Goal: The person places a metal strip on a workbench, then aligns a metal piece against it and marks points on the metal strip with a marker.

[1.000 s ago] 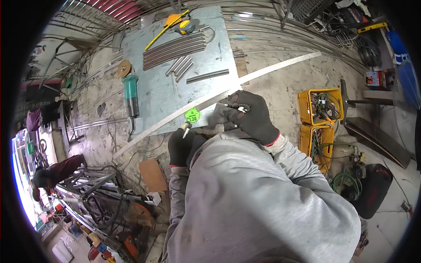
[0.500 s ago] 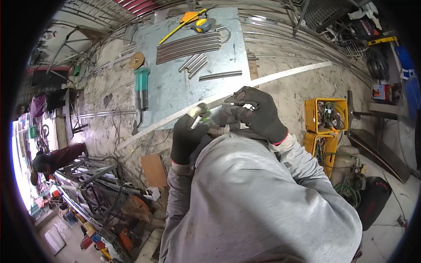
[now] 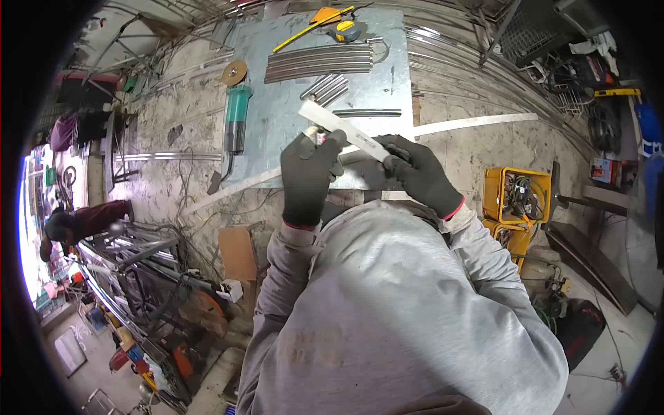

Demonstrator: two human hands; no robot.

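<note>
My gloved left hand (image 3: 309, 173) is closed on a small white marker (image 3: 315, 135), seen only in part, and its fingertips meet the lower edge of a short flat metal strip (image 3: 346, 129). That strip slants above the sheet-covered work surface (image 3: 266, 124). Its lower right end is in the closed fingers of my gloved right hand (image 3: 420, 174). Under and behind both hands runs a long pale flat bar (image 3: 477, 124). Beyond the strip lie two thin dark tubes (image 3: 366, 113), several short tubes (image 3: 325, 90) and several longer tubes (image 3: 318, 62).
A green grinder (image 3: 237, 114) and a disc (image 3: 234, 72) lie at the surface's left edge. The tape measure (image 3: 347, 30) is at the far side. Yellow crates (image 3: 490, 197) stand right. Another person (image 3: 90, 221) is far left, near metal frames (image 3: 138, 256).
The short strip has come up into view between my hands. My left hand has moved up and right. The green round label seen earlier no longer shows, and the view has shifted.
</note>
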